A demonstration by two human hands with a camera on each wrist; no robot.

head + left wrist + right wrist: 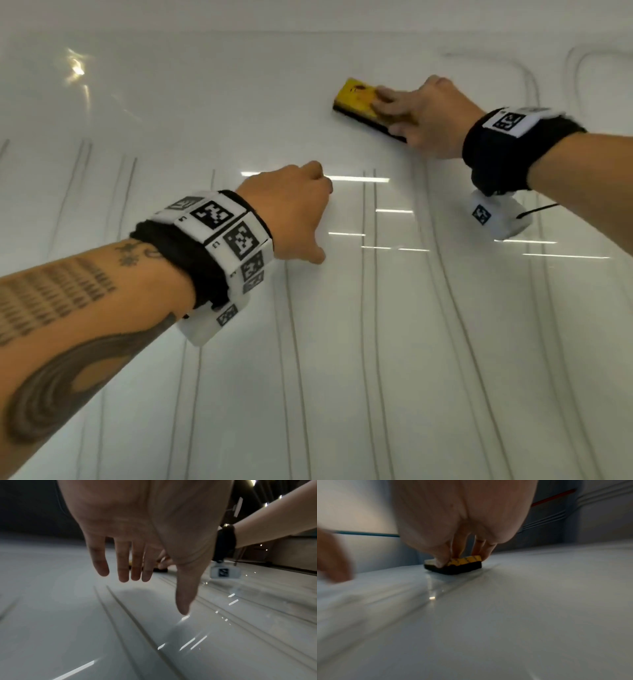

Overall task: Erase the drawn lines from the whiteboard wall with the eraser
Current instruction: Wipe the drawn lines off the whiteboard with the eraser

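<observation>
Your right hand (pixel 428 116) covers approx. half the eraser (pixel 359 99); wrist views are blurred. Fingers lie on its yellow top, thumb at the lower edge, pressing it flat to the whiteboard (pixel 205 102), upper right. Its long axis runs diagonally, upper left to lower right. Your left hand (pixel 291 212) hangs near the board, fingers straight, slightly spread, w/ grey lines (pixel 370 308) below.

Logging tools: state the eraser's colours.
Eraser: yellow printed top, black pad beneath; clearest in the head view.
</observation>
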